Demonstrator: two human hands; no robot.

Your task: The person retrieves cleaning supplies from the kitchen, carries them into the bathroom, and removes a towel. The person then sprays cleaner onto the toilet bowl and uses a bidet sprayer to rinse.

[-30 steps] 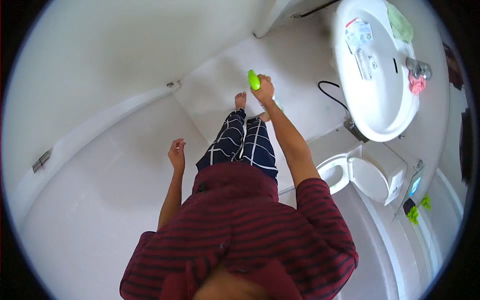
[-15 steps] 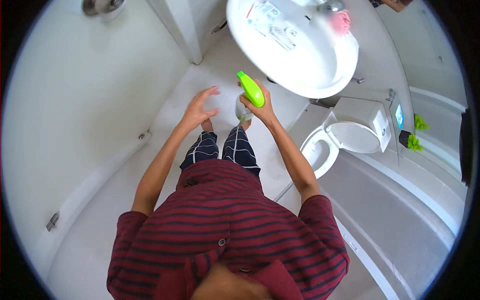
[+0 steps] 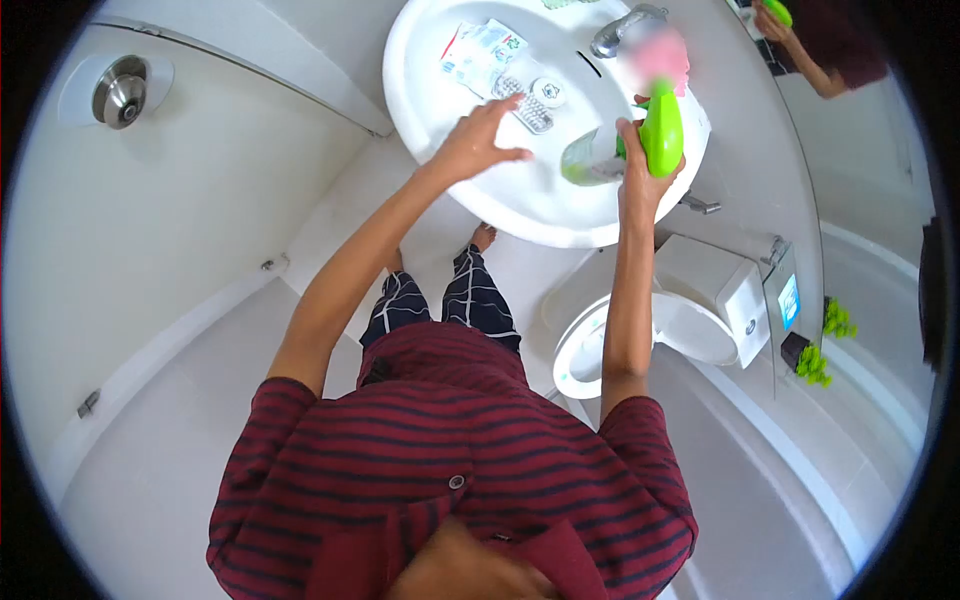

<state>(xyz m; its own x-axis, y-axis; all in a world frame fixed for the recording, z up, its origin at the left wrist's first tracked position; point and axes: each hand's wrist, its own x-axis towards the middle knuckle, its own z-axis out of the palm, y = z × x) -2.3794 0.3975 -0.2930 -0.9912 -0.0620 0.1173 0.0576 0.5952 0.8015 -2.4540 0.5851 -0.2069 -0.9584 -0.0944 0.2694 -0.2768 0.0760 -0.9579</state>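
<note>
My right hand [image 3: 645, 165] is wrapped round a spray bottle [image 3: 592, 165] with a bright green head, held tilted over the right part of the white sink [image 3: 470, 195]. Over the sink's near left rim, my left hand [image 3: 480, 143] has its fingers apart and holds nothing. Just beyond those fingers, a printed packet [image 3: 480, 55], a clear ridged item [image 3: 530, 103] and a small round white item [image 3: 548, 92] lie in the basin. A pink cloth [image 3: 660, 58] sits beside the metal faucet [image 3: 625, 30], close behind the green spray head.
A toilet [image 3: 700, 325] with its lid raised stands right of my legs. Near it are a small green plant [image 3: 812, 365] and a mirror at the far right. A metal knob [image 3: 122, 92] is on the left door. Part of a green cloth [image 3: 568, 3] shows at the top.
Both hands have moved up from near the floor area to over the sink, the right one carrying the spray bottle. The view has shifted, and the sink now lies directly ahead.
</note>
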